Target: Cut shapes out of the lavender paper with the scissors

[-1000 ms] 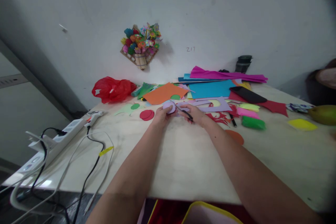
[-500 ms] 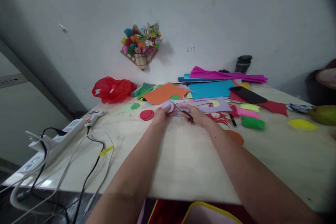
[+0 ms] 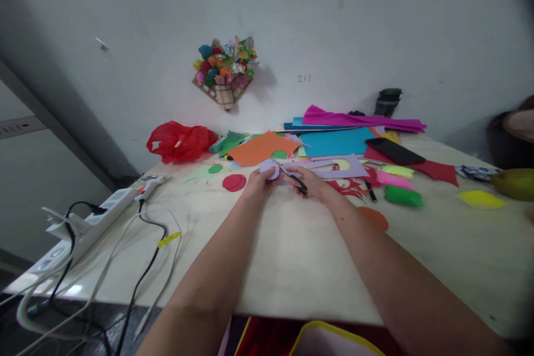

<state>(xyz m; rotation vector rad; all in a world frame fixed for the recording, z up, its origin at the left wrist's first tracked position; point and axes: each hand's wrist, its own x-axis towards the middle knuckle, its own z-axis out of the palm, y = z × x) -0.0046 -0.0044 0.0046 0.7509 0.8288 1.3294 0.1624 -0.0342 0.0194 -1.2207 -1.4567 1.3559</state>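
Head view: your left hand is pinching a lilac paper piece; your right hand, gripping scissors, is trimming it, and the outline seems only partly rounded.

my one head camera looks forward and down across the bench toward the wall, forearms stretching away from close below.

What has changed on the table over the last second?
Almost nothing. The left hand keeps its grip on the small round lilac paper piece, perhaps turned a touch; the right hand still holds the black-handled scissors against its edge. The red paper circle and orange paper sheet lie unmoved.
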